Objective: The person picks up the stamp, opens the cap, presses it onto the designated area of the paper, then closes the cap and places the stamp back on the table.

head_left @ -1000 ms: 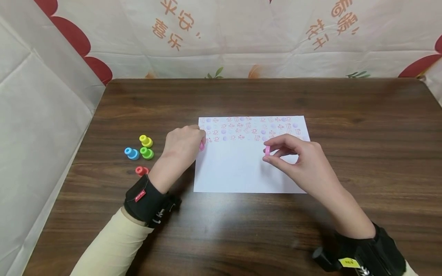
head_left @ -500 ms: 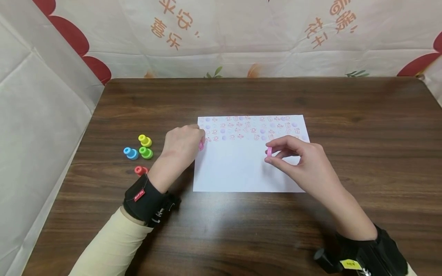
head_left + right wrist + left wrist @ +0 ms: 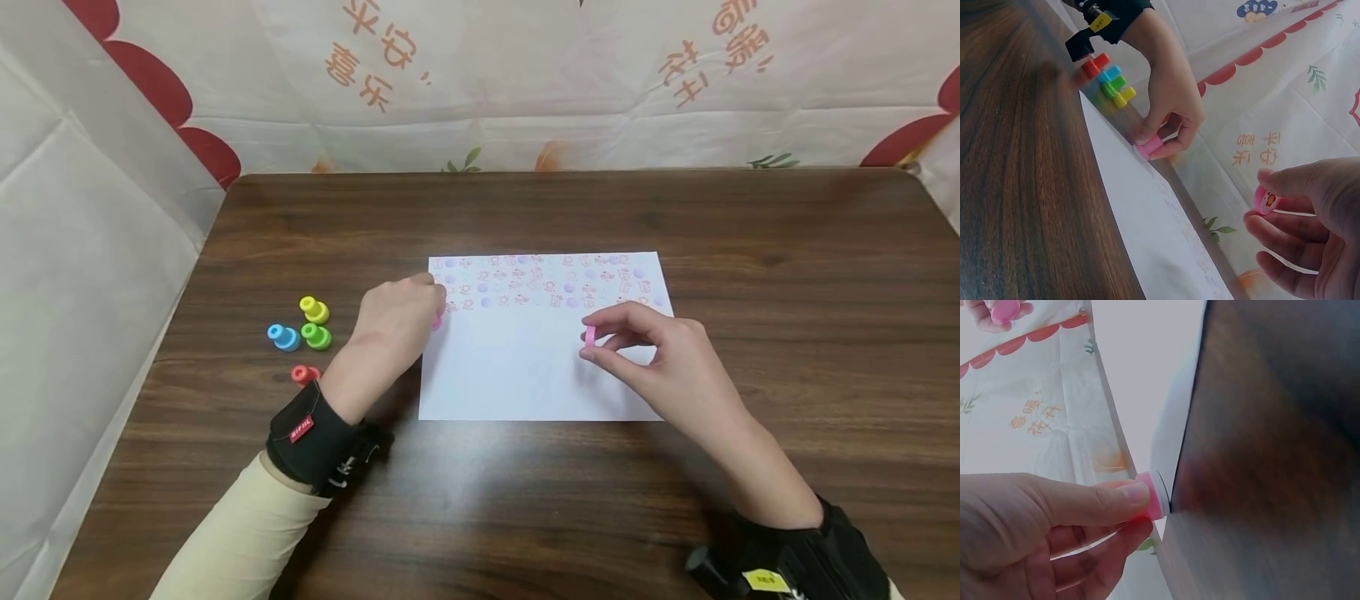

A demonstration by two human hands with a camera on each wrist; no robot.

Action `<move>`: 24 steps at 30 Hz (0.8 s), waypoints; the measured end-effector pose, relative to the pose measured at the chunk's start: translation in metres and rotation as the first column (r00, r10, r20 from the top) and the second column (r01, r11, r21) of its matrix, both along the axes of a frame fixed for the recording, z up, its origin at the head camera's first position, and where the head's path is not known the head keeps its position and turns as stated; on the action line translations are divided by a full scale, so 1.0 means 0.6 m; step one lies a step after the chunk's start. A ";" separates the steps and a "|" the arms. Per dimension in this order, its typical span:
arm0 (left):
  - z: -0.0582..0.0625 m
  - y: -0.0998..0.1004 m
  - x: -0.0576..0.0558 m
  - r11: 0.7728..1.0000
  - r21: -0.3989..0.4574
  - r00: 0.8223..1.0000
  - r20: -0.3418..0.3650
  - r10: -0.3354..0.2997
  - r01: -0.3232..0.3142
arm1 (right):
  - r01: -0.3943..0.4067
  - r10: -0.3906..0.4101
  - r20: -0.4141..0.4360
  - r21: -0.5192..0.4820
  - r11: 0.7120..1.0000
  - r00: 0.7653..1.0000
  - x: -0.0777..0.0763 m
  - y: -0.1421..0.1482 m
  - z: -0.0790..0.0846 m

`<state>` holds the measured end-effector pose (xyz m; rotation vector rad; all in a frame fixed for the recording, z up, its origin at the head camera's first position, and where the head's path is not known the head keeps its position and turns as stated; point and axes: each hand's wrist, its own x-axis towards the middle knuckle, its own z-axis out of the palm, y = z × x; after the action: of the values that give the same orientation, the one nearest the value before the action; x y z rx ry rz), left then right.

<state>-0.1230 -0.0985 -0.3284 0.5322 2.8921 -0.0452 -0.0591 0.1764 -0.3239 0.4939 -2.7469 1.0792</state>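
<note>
- The pink stamp (image 3: 1152,495) is pinched between the thumb and fingers of the left hand (image 3: 397,317), at the left edge of the white paper (image 3: 510,367).
- Its long axis is held roughly at right angles to the sheet, pale end down; that end is seen at or just above the paper's margin, and whether it is pressed flat cannot be told.
- A pink cap (image 3: 590,336) is grasped between the thumb and fingers of the right hand (image 3: 667,358), clear of the paper, over its right part.
- The cap is held on edge: its plain round face is turned toward the left hand, its small picture toward the right palm.
- From the cap, the stamp lies to the left and well apart, with unprinted paper between. The two axes are crossed, one upright and one sideways, so a turn would be judged necessary before they could be lined up.
- Rows of small prints (image 3: 521,273) are spread across the far part of the sheet; their left end is neighboured by the left hand.
- By the left hand, too, the yellow (image 3: 315,312), blue (image 3: 283,337), green (image 3: 316,337) and red stamps (image 3: 303,375) are most nearly reached; all four rest on the desk (image 3: 480,517).
</note>
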 end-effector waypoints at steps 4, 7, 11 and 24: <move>0.002 0.001 0.001 1.000 -0.001 1.000 0.007 -0.001 0.001 | -0.004 0.004 -0.003 -0.002 1.000 1.000 0.000 0.000 0.001; 0.004 -0.003 0.004 0.998 0.058 1.000 -0.019 0.017 -0.016 | -0.005 0.005 0.005 -0.003 1.000 1.000 0.001 -0.001 0.001; 0.017 -0.013 0.017 0.973 0.229 0.991 -0.118 0.060 -0.032 | 0.001 -0.001 0.019 -0.003 1.000 1.000 0.004 -0.001 0.002; 0.053 -0.009 0.061 0.763 0.646 0.985 -0.132 0.110 0.001 | -0.030 0.030 0.010 -0.024 0.999 0.999 0.003 -0.015 0.008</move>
<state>-0.0862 -0.1037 -0.2965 0.5606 3.0255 1.0019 -0.0570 0.1672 -0.3191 0.5291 -2.7410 1.1232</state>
